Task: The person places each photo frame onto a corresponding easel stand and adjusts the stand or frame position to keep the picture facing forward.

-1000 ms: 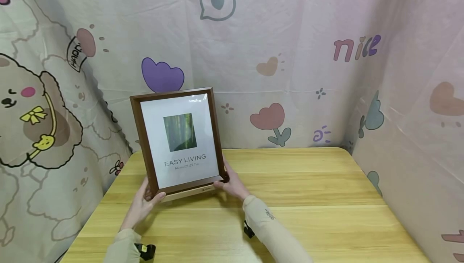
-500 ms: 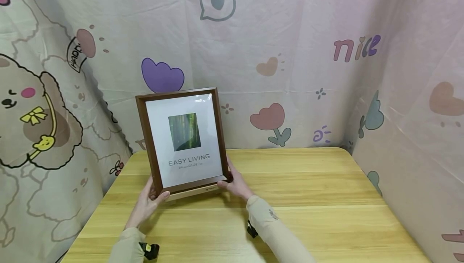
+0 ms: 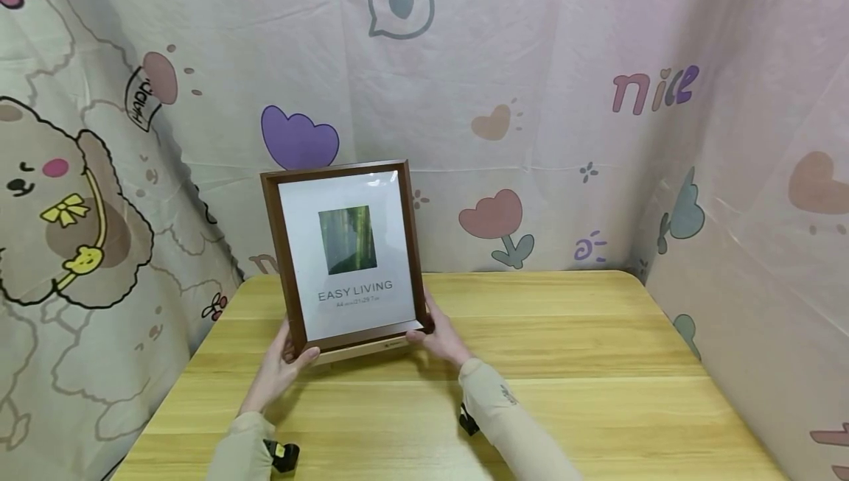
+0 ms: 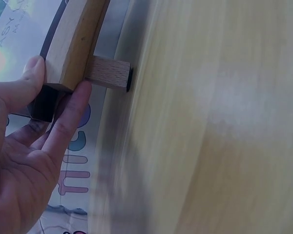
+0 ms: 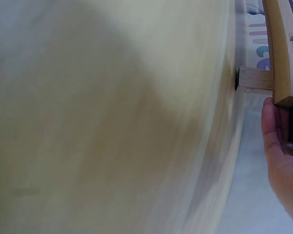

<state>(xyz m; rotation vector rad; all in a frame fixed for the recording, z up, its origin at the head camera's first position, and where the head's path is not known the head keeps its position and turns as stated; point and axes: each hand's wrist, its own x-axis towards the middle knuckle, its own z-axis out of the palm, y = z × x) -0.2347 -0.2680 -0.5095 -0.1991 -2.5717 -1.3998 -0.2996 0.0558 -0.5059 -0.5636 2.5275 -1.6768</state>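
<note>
A brown picture frame [image 3: 351, 300] stands upright, leaning slightly left, with a white "EASY LIVING" insert and a small green bamboo picture. Its lower edge sits on a pale wooden stand [image 3: 361, 352]. My left hand [image 3: 273, 372] grips the lower left corner, thumb on the front and fingers underneath. On the lower right corner, my right hand [image 3: 446, 335] holds on, its thumb in front. From the left wrist view, a short stand leg [image 4: 110, 73] with a dark end pad points at the table. Another leg [image 5: 255, 79] shows in the right wrist view.
A wooden table [image 3: 584, 363] with pale yellow grain spreads under the hands. Behind it and at both sides hangs a printed cloth [image 3: 424, 83] with hearts and flowers. Small black cameras [image 3: 285, 457] are strapped at the sleeves.
The picture frame and its stand have shifted a little to the right, both hands moving with them. Each hand keeps its hold on its lower corner.
</note>
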